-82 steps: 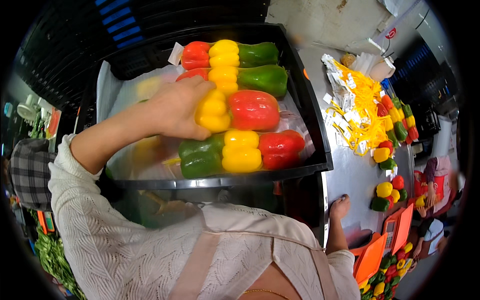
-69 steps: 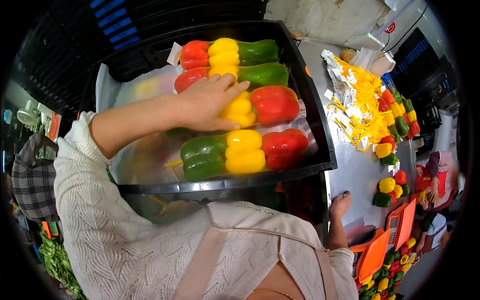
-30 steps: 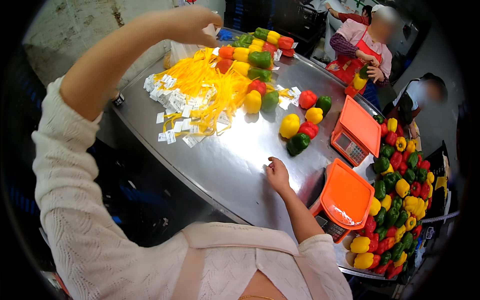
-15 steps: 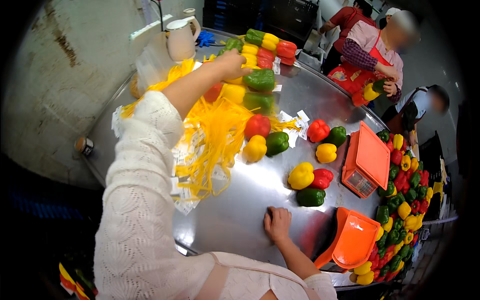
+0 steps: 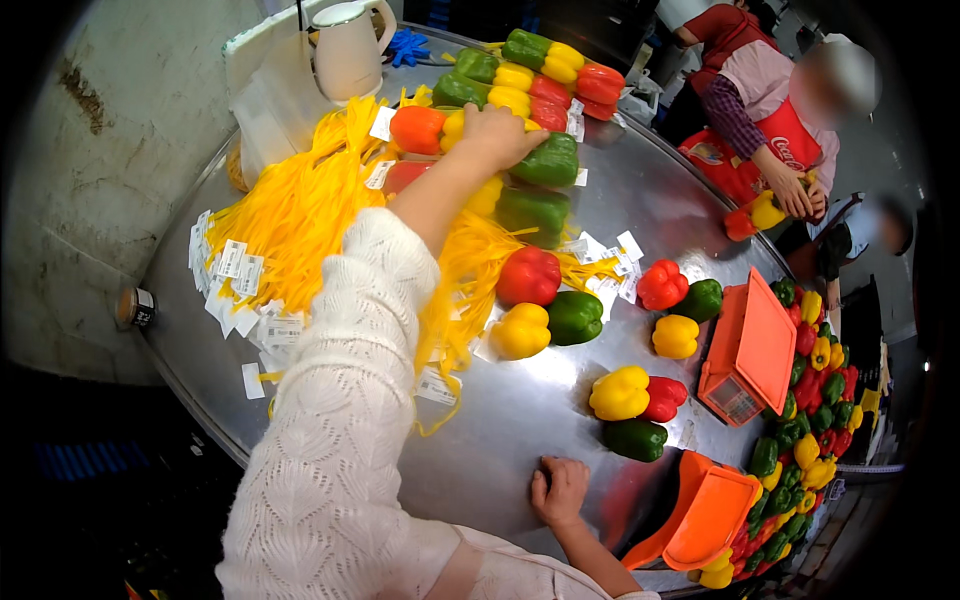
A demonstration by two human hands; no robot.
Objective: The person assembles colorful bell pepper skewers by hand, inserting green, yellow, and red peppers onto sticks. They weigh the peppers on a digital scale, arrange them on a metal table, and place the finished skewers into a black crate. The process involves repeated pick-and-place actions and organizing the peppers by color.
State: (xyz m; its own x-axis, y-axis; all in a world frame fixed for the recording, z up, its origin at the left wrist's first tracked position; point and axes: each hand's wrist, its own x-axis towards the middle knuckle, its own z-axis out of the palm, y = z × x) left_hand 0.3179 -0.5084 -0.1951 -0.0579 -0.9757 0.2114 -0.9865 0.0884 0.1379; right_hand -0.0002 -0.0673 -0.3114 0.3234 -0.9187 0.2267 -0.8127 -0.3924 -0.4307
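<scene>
My left hand [image 5: 500, 138] reaches to the far side of the steel table and is closed over a row of bell peppers. An orange-red bell pepper [image 5: 417, 130] and a green bell pepper [image 5: 548, 162] show on either side of it, while the fingers cover much of the yellow one between. More red, yellow and green rows lie beyond. My right hand [image 5: 562, 490] rests curled on the near tabletop, with nothing seen in it. Ahead of it sit loose yellow [image 5: 619, 392], red [image 5: 663, 399] and green [image 5: 634, 439] bell peppers.
Yellow ribbons [image 5: 300, 210] with white labels spread over the table's left side. A pale kettle [image 5: 347, 55] stands behind them. Two orange-topped scales [image 5: 752, 330] are at the right, beside a large heap of bell peppers [image 5: 815, 400]. Across the table, a person in a red apron [image 5: 795, 140] holds peppers.
My left hand has shifted slightly right in the picture, and the orange-red pepper now shows beside it. More ribbons have come into sight at the left. My right hand stays on the table.
</scene>
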